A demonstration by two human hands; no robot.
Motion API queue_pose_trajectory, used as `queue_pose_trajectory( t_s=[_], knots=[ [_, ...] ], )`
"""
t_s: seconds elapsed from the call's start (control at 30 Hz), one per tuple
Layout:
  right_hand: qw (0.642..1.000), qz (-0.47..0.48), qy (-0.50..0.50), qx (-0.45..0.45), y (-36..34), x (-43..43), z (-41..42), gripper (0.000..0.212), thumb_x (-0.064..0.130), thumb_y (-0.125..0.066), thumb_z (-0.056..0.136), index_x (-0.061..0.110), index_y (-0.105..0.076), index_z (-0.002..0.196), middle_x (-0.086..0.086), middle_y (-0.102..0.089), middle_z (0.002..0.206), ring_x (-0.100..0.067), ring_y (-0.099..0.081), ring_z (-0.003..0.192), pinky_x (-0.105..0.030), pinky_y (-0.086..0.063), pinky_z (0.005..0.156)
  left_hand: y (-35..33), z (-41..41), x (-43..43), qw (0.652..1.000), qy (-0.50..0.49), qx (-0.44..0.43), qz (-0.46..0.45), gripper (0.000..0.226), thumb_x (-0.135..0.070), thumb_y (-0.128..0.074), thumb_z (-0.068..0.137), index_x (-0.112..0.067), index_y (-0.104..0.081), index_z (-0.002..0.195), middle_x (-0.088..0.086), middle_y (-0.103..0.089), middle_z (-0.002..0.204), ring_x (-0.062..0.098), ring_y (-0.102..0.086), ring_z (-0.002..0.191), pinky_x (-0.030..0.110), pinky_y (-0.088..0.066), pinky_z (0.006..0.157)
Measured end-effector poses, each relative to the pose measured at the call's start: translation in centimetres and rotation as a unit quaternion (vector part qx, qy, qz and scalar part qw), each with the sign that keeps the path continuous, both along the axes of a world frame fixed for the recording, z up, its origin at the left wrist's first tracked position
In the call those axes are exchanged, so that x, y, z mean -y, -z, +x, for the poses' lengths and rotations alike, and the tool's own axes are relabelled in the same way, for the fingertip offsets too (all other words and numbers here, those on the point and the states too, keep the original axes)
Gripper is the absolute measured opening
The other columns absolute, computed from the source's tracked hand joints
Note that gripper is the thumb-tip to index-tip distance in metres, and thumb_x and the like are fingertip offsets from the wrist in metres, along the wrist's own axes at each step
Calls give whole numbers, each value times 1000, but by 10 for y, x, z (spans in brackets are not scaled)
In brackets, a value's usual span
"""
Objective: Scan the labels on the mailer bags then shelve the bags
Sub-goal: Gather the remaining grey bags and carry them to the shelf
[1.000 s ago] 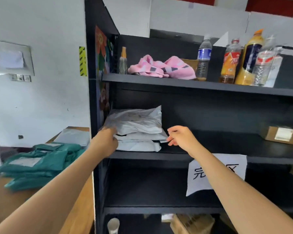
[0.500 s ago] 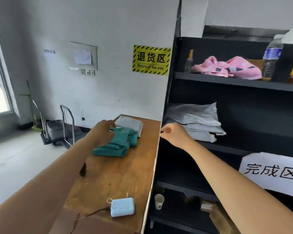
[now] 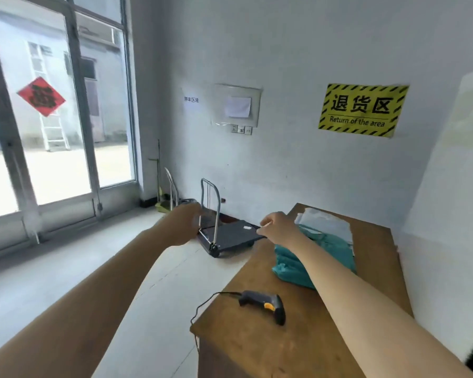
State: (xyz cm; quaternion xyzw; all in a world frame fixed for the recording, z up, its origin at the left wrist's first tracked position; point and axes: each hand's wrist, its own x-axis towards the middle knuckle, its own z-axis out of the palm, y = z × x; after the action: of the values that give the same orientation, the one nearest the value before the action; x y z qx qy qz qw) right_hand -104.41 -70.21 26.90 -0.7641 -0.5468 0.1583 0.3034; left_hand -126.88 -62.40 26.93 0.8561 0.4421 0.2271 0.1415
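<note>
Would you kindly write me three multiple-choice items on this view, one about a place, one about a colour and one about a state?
1. Where does the scanner lie?
A. on a shelf
B. on the table, near its front corner
C. in a drawer

2. What colour are the bags under the right forearm?
A. pink
B. yellow
C. green

3. What does the right hand hold?
A. nothing
B. the scanner
C. a bag

Answers:
1 B: the scanner rests on the wooden top, with its cable trailing over the edge.
2 C: the pile beneath the arm is green.
3 A: its loosely curled fingers have nothing in them, and the scanner lies apart from it.
</note>
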Motion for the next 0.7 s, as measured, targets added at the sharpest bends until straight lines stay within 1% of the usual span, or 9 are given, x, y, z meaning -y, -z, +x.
queue_pose_trajectory(
  t_s=[0.07, 0.13, 0.2, 0.27, 0.33, 0.43, 0.53, 0.63, 0.7],
  knots=[
    [1000, -7, -19, -1, 1, -48, -29, 28, 15, -61, 85, 0, -67, 108, -14, -69, 110, -24, -61, 95, -34, -50, 85, -2, -33, -42, 1000, -14, -8, 0, 36, -8, -49, 90, -19, -51, 125, 2, -54, 112, 22, -56, 90, 33, -47, 79],
    [999, -11, -38, 1, 3, -95, -52, 29, 15, -59, 87, -3, -66, 109, -18, -68, 112, -29, -62, 102, -36, -49, 88, 0, -60, -84, 999, -32, -21, -8, 37, -9, -49, 91, -16, -49, 127, 5, -53, 116, 18, -51, 92, 28, -43, 82],
    [999, -12, -50, 0, 4, -141, -71, 29, 15, -60, 88, -2, -65, 110, -18, -67, 112, -30, -61, 106, -36, -48, 89, 1, -80, -125, 999, -47, -21, -13, 36, -9, -50, 91, -13, -50, 127, 9, -54, 119, 22, -54, 96, 30, -43, 85],
    [998, -5, -61, 6, 4, -189, -86, 29, 14, -61, 87, -3, -65, 109, -19, -67, 111, -31, -61, 106, -36, -48, 88, 3, -95, -165, 998, -54, -22, -8, 36, -10, -51, 91, -10, -50, 127, 11, -55, 124, 25, -54, 107, 28, -41, 90],
    [997, 8, -73, 6, 4, -242, -100, 27, 13, -60, 86, -3, -66, 107, -18, -68, 110, -29, -62, 100, -34, -48, 83, 6, -108, -212, 998, -55, -35, -5, 37, -12, -52, 91, -11, -50, 128, 9, -55, 126, 25, -53, 114, 28, -39, 93],
    [995, 19, -96, -1, 2, -326, -116, 23, 14, -61, 86, 4, -66, 106, -11, -67, 104, -22, -60, 89, -28, -47, 78, 3, -128, -290, 996, -67, -56, -2, 40, -14, -53, 88, -15, -50, 128, 6, -55, 131, 24, -52, 118, 34, -43, 99],
    [993, 13, -121, 8, -6, -405, -127, 24, 15, -61, 87, 8, -63, 109, -5, -63, 92, -17, -55, 85, -24, -42, 66, -16, -145, -368, 994, -86, -63, 7, 33, -13, -53, 88, -14, -54, 121, 9, -59, 119, 25, -57, 105, 35, -47, 90],
    [993, 31, -111, -6, -9, -474, -135, 13, 16, -60, 87, 13, -61, 100, 7, -52, 73, -15, -52, 74, -20, -35, 56, -26, -158, -432, 994, -93, -54, 21, 30, -12, -53, 89, -12, -54, 119, 10, -59, 111, 21, -53, 91, 28, -42, 77],
    [994, 27, -105, -9, -5, -515, -140, 11, 15, -59, 87, 13, -60, 98, 6, -54, 74, -9, -50, 67, -18, -34, 54, -21, -166, -474, 994, -89, -62, 21, 30, -12, -54, 89, -10, -54, 119, 10, -60, 111, 19, -52, 90, 26, -39, 76]
  ],
)
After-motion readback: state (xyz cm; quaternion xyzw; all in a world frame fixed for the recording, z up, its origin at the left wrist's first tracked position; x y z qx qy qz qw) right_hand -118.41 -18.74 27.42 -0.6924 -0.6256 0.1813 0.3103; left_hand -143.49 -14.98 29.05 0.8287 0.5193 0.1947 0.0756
